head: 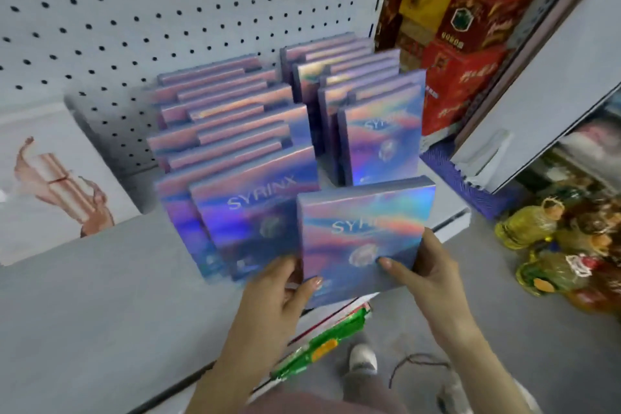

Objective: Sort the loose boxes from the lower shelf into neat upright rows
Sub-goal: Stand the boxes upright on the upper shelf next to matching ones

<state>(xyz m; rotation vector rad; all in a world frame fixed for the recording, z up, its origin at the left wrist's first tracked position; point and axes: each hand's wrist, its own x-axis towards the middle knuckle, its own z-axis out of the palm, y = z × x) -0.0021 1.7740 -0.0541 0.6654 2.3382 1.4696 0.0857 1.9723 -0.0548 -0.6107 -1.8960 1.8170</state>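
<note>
While both hands hold it, the box (363, 228) stands upright at the front edge of the shelf (100, 296), face toward us, just ahead of the right row (379, 141) and beside the front of the left row (255, 222); whether its lower edge rests on the shelf we cannot tell. The left hand (279, 282) pinches its lower left corner, thumb on the face and fingers behind; the right hand (423, 276) grips the lower right edge, thumb laid across the face, the other fingers round the side.

We see two rows running back to the pegboard (134, 10); the left comes nearly to the shelf's front, its boxes upright though staggered sideways; the right stops farther back, with a gap between its first box and the one in hand.

We judge the task well along: most boxes are up and in line, and this one looks bound for the head of the right row; what is left is to seat it and perhaps square the staggered ones. The lower shelf is mostly hidden, only a green packet (322, 343) showing under the edge, so we cannot say how many loose boxes remain.

To the right stand red cartons (463, 44); on the floor, yellow bottles (537, 245).
</note>
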